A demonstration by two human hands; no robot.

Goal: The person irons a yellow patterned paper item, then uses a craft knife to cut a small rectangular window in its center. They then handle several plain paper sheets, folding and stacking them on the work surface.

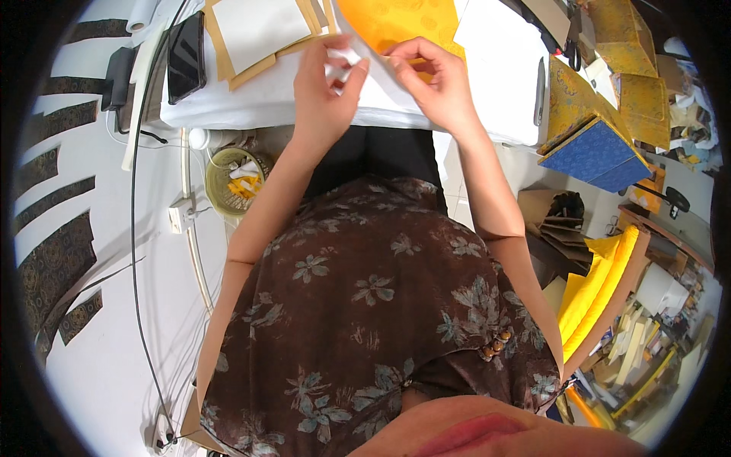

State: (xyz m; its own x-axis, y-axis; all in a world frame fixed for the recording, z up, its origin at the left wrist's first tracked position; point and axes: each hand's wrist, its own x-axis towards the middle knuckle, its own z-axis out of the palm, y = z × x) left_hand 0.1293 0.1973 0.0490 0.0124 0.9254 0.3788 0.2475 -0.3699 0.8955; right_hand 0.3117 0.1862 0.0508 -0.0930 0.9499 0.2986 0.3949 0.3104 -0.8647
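Both of my hands are raised over the near part of the white-covered table (251, 105). My left hand (328, 85) is blurred, its fingers bent and spread above a whitish patch; whether it holds anything cannot be told. Beside it on the right, my right hand (431, 80) pinches the edge of a yellow-orange patterned sheet (408, 23) between thumb and fingertips. Past my left hand lie white sheets on tan boards or paper (262, 25). White paper (502, 63) lies to the right of my right hand.
A black smartphone (186, 57) lies at the table's left. A slim grey tool (539, 91) rests near the right edge, beside brocade-covered boxes (594, 154). Below on the left stands a green plastic basket (214, 177) holding scraps. A black cable (133, 171) runs down the left side.
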